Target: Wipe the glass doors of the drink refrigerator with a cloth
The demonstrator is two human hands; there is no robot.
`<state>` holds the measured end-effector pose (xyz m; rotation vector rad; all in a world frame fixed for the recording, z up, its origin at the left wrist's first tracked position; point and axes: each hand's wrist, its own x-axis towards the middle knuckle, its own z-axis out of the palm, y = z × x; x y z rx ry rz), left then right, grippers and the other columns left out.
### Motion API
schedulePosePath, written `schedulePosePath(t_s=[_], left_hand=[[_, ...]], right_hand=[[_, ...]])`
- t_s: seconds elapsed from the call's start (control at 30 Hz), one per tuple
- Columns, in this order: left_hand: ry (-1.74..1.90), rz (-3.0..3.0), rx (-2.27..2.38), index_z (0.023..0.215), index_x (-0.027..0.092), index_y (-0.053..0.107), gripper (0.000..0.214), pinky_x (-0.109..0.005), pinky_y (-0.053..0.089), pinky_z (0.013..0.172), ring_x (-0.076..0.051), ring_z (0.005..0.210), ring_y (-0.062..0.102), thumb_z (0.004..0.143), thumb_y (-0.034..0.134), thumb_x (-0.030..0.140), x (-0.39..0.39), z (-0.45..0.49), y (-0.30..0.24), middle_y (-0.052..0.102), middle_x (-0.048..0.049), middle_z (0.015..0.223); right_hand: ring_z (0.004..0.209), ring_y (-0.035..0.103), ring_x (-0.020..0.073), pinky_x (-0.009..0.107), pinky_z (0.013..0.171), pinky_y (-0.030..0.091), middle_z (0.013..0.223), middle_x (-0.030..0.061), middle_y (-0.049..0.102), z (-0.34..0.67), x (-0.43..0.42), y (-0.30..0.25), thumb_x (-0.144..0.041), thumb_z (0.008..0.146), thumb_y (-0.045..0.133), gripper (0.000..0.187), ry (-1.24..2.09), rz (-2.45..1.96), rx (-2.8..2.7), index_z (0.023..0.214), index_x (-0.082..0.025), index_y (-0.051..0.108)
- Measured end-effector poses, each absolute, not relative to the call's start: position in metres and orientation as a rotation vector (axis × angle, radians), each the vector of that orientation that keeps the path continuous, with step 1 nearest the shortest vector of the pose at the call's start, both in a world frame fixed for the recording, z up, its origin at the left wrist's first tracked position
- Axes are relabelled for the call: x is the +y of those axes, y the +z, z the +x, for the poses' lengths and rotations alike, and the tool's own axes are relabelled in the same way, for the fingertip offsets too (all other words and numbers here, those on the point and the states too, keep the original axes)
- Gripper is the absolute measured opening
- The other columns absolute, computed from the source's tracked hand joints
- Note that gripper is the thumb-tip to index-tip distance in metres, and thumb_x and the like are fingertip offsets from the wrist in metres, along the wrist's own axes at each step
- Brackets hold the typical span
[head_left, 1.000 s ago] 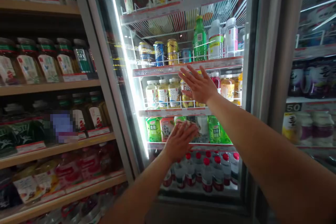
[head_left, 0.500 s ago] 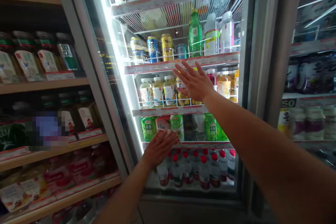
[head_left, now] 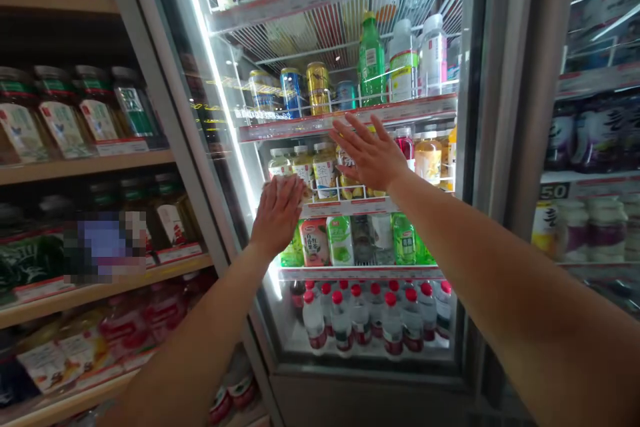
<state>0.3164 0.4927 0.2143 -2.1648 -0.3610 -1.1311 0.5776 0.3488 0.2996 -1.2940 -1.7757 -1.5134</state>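
Observation:
My left hand (head_left: 281,212) lies flat toward the glass door (head_left: 330,317) of a lit drinks fridge, fingers close together. A thin pale piece that looks like a cloth (head_left: 306,191) shows past its fingertips; most of it is hidden under the palm. Higher and to the right, my right hand (head_left: 373,152) rests with spread fingers, palm toward the same glass, holding nothing. Behind the hands stand tea bottles (head_left: 325,172), and drink cans (head_left: 318,88) sit one shelf up. Part of the middle shelf is covered by my right hand.
Red-capped water bottles (head_left: 392,323) fill the fridge bottom. A green bottle (head_left: 371,61) stands on an upper shelf. Wooden shelves (head_left: 85,167) with bottled drinks run along the left. A metal door frame (head_left: 520,113) separates another fridge at right.
My left hand has moved up and to the left across the glass, from the lower shelf to the tea bottles' level. My right hand stays nearly in place.

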Motion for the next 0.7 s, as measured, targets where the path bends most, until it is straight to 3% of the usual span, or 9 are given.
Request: schedulePosePath(t_s=[0.13,0.23,0.37,0.53,0.7], left_hand=[[-1.221,-2.164,-0.37,0.16,0.018,0.031,0.056,-0.053,0.015,0.13,-0.029,0.159,0.005,0.106,0.032,0.031,0.471,0.351,0.265,0.028,-0.0051,0.168],[-1.297,-2.155,-0.418,0.162,0.019,0.029,0.057,-0.052,0.013,0.131,-0.028,0.159,0.004,0.106,0.031,0.033,0.471,0.356,0.262,0.024,-0.0048,0.169],[-1.33,-2.163,-0.474,0.164,0.023,0.017,0.063,-0.059,0.013,0.13,-0.03,0.158,0.01,0.104,0.036,0.028,0.484,0.338,0.194,0.022,-0.0091,0.169],[-1.243,-2.149,-0.523,0.164,0.028,0.003,0.078,-0.059,0.019,0.129,-0.03,0.157,0.015,0.099,0.046,0.019,0.5,0.298,0.08,0.022,-0.0108,0.168],[-1.134,-2.152,-0.518,0.164,0.028,0.003,0.079,-0.06,0.028,0.125,-0.031,0.157,0.01,0.099,0.047,0.019,0.511,0.277,0.061,0.03,-0.011,0.166]], right_hand=[[0.159,0.014,0.0267,0.06,0.129,0.002,0.17,0.0035,0.024,0.576,0.347,0.299,-0.047,0.102,0.037,0.07,-1.504,-1.322,-1.771,0.164,-0.025,0.012],[0.159,0.013,0.0262,0.059,0.129,0.002,0.171,0.0031,0.023,0.576,0.346,0.299,-0.047,0.102,0.037,0.07,-1.503,-1.32,-1.777,0.164,-0.025,0.012],[0.159,0.014,0.0271,0.06,0.129,0.003,0.17,0.004,0.025,0.576,0.346,0.3,-0.046,0.102,0.039,0.07,-1.498,-1.33,-1.774,0.163,-0.024,0.015],[0.159,0.013,0.0278,0.059,0.129,0.002,0.17,0.0054,0.024,0.575,0.345,0.301,-0.045,0.102,0.038,0.067,-1.492,-1.353,-1.786,0.162,-0.021,0.021],[0.158,0.013,0.029,0.059,0.129,0.001,0.17,0.0056,0.024,0.576,0.346,0.301,-0.046,0.102,0.038,0.067,-1.495,-1.343,-1.789,0.161,-0.018,0.024]])
